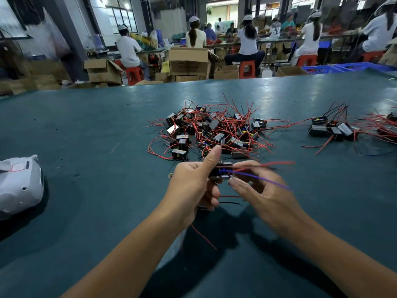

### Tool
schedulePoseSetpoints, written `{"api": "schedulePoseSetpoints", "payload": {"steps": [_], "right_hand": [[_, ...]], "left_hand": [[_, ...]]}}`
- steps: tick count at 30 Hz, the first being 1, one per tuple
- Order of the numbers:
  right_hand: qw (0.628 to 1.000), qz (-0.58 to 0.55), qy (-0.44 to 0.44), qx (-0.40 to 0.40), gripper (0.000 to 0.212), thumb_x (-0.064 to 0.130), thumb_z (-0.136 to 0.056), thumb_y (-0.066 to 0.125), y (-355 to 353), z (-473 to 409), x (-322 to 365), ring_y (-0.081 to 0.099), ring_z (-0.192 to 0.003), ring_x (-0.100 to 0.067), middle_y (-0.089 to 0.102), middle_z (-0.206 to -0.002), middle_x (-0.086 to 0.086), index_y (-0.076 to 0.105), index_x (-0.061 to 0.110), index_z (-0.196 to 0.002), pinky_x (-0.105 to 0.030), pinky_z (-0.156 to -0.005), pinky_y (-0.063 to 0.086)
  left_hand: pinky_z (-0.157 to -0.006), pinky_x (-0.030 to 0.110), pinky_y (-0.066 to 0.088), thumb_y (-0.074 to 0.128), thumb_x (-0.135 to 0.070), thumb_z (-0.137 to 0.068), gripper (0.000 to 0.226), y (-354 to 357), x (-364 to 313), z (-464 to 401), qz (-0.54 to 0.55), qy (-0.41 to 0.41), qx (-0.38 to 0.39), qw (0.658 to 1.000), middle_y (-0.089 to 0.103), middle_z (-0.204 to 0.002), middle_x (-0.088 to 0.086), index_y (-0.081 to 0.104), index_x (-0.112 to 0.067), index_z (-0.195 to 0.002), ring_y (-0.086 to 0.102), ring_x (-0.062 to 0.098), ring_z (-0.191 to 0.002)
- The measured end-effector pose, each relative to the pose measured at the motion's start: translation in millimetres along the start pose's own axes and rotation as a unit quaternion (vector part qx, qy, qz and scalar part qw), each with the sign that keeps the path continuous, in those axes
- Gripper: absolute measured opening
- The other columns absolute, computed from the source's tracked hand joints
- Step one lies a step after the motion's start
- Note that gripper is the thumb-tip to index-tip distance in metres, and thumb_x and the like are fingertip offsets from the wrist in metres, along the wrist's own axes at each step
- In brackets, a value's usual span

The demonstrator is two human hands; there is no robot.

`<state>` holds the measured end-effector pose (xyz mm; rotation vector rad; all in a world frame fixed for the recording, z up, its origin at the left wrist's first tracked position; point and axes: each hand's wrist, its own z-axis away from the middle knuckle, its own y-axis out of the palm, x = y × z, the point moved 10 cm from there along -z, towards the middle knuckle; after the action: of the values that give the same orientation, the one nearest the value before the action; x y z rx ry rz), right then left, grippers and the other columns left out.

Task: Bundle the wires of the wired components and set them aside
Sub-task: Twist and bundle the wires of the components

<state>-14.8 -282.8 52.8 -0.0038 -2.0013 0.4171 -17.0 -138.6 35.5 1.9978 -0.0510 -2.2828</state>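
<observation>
Teal table [90, 130] open left of pile [211, 132]; component [221, 172] between both hands.

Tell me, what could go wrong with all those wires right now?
The left hand holds a small black box while the right hand pulls its red and purple wires; tugging hard might loosen a wire from the box. More wires dangle under the left hand and could be left out of the bundle. The messy pile lies just behind the hands, so a loose wire might snag it.
</observation>
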Motion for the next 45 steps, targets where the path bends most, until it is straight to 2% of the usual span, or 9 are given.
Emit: {"api": "schedulePoseSetpoints", "payload": {"steps": [2, 7, 12, 22, 26, 29, 33, 37, 45], "right_hand": [[0.998, -0.067, 0.017, 0.003, 0.025, 0.05, -0.079, 0.065, 2, 0, 0, 0.065, -0.077, -0.002, 0.072, -0.088, 0.01, 0.066, 0.038, -0.101, -0.014, -0.066, 0.048], [0.989, -0.143, 0.044, 0.015, 0.02, 0.023, -0.085, 0.067, 6, 3, 1, 0.062, -0.066, -0.014, 0.07, -0.077, -0.007, 0.065, 0.015, -0.103, -0.028, -0.052, 0.047], [0.976, -0.197, 0.084, -0.029, 0.01, -0.002, -0.09, 0.061, 5, 5, -6, 0.061, -0.06, -0.016, 0.07, -0.074, -0.014, 0.064, 0.002, -0.099, -0.025, -0.045, 0.044], [0.964, -0.226, 0.128, -0.05, 0.004, 0.004, -0.091, 0.061, 2, 3, -13, 0.059, -0.059, -0.019, 0.066, -0.073, -0.014, 0.062, 0.008, -0.089, -0.024, -0.041, 0.042], [0.962, -0.243, 0.121, -0.04, 0.007, 0.003, -0.087, 0.064, 3, 1, -10, 0.069, -0.063, -0.022, 0.07, -0.076, -0.017, 0.057, 0.005, -0.089, -0.028, -0.045, 0.051], [0.985, -0.155, 0.066, -0.038, 0.014, 0.002, -0.086, 0.069, -5, -1, -3, 0.069, -0.061, -0.021, 0.072, -0.073, -0.009, 0.058, 0.007, -0.092, -0.032, -0.05, 0.055], [0.999, -0.045, 0.002, 0.007, 0.02, 0.031, -0.077, 0.074, -6, 3, 11, 0.068, -0.067, -0.02, 0.072, -0.079, -0.004, 0.063, 0.027, -0.093, -0.033, -0.063, 0.056], [1.0, 0.009, -0.018, 0.005, 0.013, 0.027, -0.082, 0.069, -11, 1, 14, 0.069, -0.072, -0.019, 0.072, -0.08, 0.001, 0.063, 0.028, -0.094, -0.04, -0.069, 0.057], [1.0, -0.009, -0.004, 0.005, 0.013, 0.026, -0.086, 0.059, -14, 0, 19, 0.066, -0.084, -0.024, 0.072, -0.087, -0.003, 0.064, 0.021, -0.097, -0.046, -0.085, 0.051]], "left_hand": [[-0.037, 0.021, 0.038, 0.066, -0.071, -0.077, 0.056, 5, -1, 2, -0.014, 0.015, 0.018, 1.0, 0.056, -0.047, 0.012, 0.067, -0.018, -0.058, 0.048, 0.02, -0.032], [-0.036, 0.024, 0.041, 0.066, -0.069, -0.078, 0.068, 3, -10, 8, -0.077, 0.074, -0.004, 0.994, 0.058, -0.045, 0.013, 0.065, -0.001, -0.067, 0.051, 0.024, -0.033], [-0.037, 0.026, 0.043, 0.059, -0.07, -0.08, 0.082, 9, -22, 16, -0.148, 0.137, -0.006, 0.979, 0.06, -0.045, 0.014, 0.058, 0.012, -0.077, 0.054, 0.023, -0.034], [-0.042, 0.021, 0.042, 0.048, -0.064, -0.091, 0.06, 22, -23, 20, -0.217, 0.167, 0.035, 0.961, 0.059, -0.046, 0.006, 0.07, -0.011, -0.074, 0.051, 0.013, -0.036], [-0.05, 0.03, 0.042, 0.046, -0.066, -0.091, 0.06, 13, -25, 18, -0.224, 0.177, 0.007, 0.958, 0.062, -0.056, 0.006, 0.065, -0.012, -0.072, 0.053, 0.011, -0.047], [-0.057, 0.036, 0.048, 0.056, -0.063, -0.089, 0.044, 10, -31, 19, -0.208, 0.194, -0.017, 0.959, 0.063, -0.065, -0.004, 0.065, -0.021, -0.08, 0.055, 0.009, -0.057], [-0.058, 0.037, 0.053, 0.073, -0.051, -0.077, 0.038, 28, -14, 18, -0.159, 0.12, 0.097, 0.975, 0.074, -0.081, -0.002, 0.067, -0.02, -0.098, 0.063, 0.014, -0.067], [-0.065, 0.024, 0.054, 0.082, -0.028, -0.079, 0.034, 33, -8, 22, -0.126, 0.076, 0.174, 0.974, 0.074, -0.101, 0.004, 0.066, -0.017, -0.107, 0.067, 0.013, -0.072], [-0.077, 0.041, 0.047, 0.081, -0.004, -0.08, 0.043, 36, -17, 27, -0.139, 0.097, 0.174, 0.97, 0.067, -0.113, 0.008, 0.063, -0.017, -0.117, 0.059, 0.014, -0.08]]}}
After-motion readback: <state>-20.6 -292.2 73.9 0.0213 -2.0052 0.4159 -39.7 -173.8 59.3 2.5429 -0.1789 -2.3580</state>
